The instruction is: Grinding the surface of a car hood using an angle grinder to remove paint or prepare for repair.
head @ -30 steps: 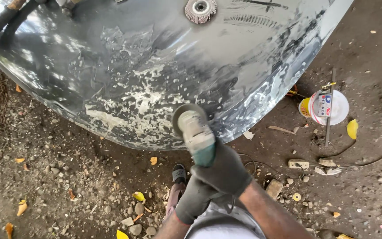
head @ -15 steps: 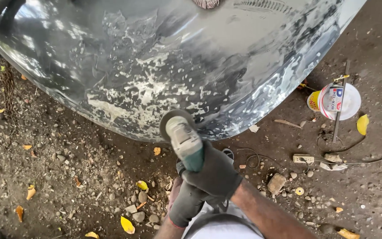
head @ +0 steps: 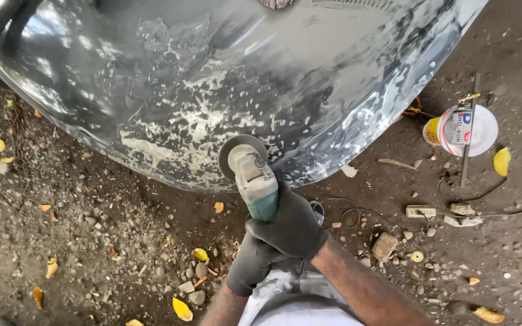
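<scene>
Head view, looking down at dirt ground. Both hands gloved in dark fabric, both clamped on one angle grinder (head: 254,178). Right hand (head: 291,226) wraps the teal-and-grey body from the 4 o'clock side, fingers fully curled round it. Left hand (head: 250,265) sits lower, at 6 o'clock of the tool, gripping its rear end; the exact finger hold is partly hidden under the right hand.

Grinder disc (head: 237,148) lies at the tool's 12 o'clock end, touching the lower edge of a large curved metal panel (head: 225,72). Panel is glossy grey, with a patch scoured to whitish flecks just above the disc.

Ground: gravel, small stones, scattered yellow leaves (head: 182,309). At 3 o'clock of the hands, a white socket strip (head: 421,211) with a cable running off. Further toward 2 o'clock, a white round tub (head: 466,130) with a thin metal rod (head: 467,133) lying across it. A single stone (head: 385,246) sits near the right forearm.
</scene>
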